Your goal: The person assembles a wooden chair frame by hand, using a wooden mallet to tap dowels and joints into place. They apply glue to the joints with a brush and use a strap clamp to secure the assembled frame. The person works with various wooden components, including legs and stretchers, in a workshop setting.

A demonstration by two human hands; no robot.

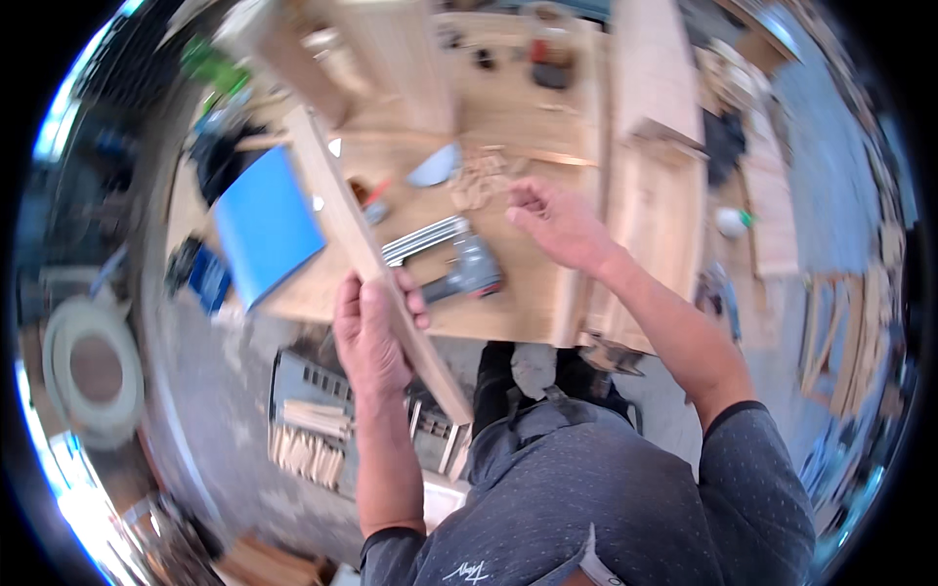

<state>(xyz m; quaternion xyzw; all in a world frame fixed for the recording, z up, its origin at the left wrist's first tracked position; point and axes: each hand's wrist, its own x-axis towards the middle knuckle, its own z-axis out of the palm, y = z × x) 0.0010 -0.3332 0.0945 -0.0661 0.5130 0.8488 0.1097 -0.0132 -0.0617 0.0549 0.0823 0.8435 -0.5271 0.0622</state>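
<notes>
My left hand (374,327) is wrapped round a long narrow wooden board (344,209), held slanting over the workbench's near edge. Its upper end reaches toward some upright wooden pieces. Over the bench, my right hand (555,217) has its fingers curled together beside a pile of small wooden pieces (479,178). Anything pinched in those fingers is too small and blurred to make out. Between my hands, a grey and black nail gun (467,266) with a silver magazine lies on the bench (525,311).
A blue folder-like sheet (269,227) lies at the bench's left. Long wooden planks (657,210) run along the right side. Thick wooden pieces (396,59) stand at the back, near a jar (550,44). Below the bench, a crate (311,383) holds wooden sticks.
</notes>
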